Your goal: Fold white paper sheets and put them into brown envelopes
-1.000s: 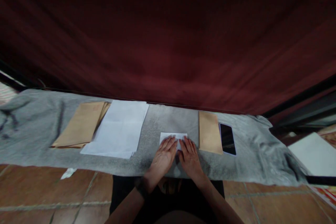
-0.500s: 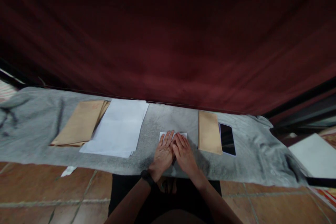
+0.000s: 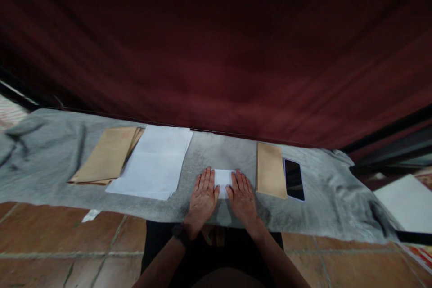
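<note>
A small folded white paper [image 3: 223,178] lies flat on the grey cloth [image 3: 219,148] close to the front edge. My left hand [image 3: 203,195] rests palm down over its left side, fingers extended forward and thumb on the paper. Over the right side lies my right hand [image 3: 242,195], also flat, its thumb on the paper. The middle of the paper shows between the two hands. Neither hand grips anything. A dark band is round my left wrist.
Large white sheets [image 3: 153,162] and brown envelopes [image 3: 104,155] lie to the left. On the right are another brown envelope stack [image 3: 271,171] and a phone [image 3: 294,180]. A dark red curtain [image 3: 216,67] hangs behind the cloth-covered surface.
My hands have moved apart, the left one to the left and the right one slightly to the right. The middle of the small paper, covered before, now shows.
</note>
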Available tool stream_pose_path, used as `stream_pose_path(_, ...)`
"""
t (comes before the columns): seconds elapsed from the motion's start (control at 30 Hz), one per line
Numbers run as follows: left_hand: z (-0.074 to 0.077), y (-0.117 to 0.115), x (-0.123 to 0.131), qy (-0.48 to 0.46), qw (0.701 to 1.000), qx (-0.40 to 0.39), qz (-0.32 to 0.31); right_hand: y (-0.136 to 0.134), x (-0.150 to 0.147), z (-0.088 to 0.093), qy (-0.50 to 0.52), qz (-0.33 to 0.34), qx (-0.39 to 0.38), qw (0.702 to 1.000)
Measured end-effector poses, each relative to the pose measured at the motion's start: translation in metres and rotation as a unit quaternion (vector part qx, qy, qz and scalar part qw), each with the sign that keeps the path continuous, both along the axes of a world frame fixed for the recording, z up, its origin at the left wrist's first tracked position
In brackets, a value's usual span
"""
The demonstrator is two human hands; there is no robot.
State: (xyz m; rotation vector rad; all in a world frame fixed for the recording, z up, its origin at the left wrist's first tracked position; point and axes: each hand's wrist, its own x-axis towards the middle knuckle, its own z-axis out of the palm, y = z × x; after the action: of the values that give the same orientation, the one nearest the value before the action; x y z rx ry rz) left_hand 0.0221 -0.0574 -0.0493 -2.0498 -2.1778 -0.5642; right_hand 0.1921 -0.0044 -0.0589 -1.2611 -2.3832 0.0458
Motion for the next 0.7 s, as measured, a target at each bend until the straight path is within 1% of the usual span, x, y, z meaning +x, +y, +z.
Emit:
stream_pose_path(0.2, 0.003, 0.002, 0.003, -0.001, 1.000, 0.006, 0.016, 0.000, 0.003, -0.004, -0.006, -0.010, -0.003, 1.000)
stream_pose_path(0.27, 0.005, 0.003, 0.007, 0.004, 1.000, -0.003, 0.000, 0.000, 0.002, -0.005, -0.007, -0.013, -0.005, 1.000)
stream_pose_path(0.37, 0.007, 0.003, 0.014, 0.013, 0.999, -0.024, -0.042, 0.000, 0.002, -0.005, -0.011, -0.013, -0.003, 1.000)
stream_pose_path(0.43, 0.006, 0.002, 0.016, 0.019, 0.998, -0.033, -0.054, 0.000, 0.002, -0.005, -0.013, -0.013, 0.000, 1.000)
stream_pose_path(0.7, 0.004, -0.001, 0.013, 0.050, 0.998, -0.015, -0.038, -0.002, 0.008, -0.007, -0.015, -0.025, 0.022, 0.999)
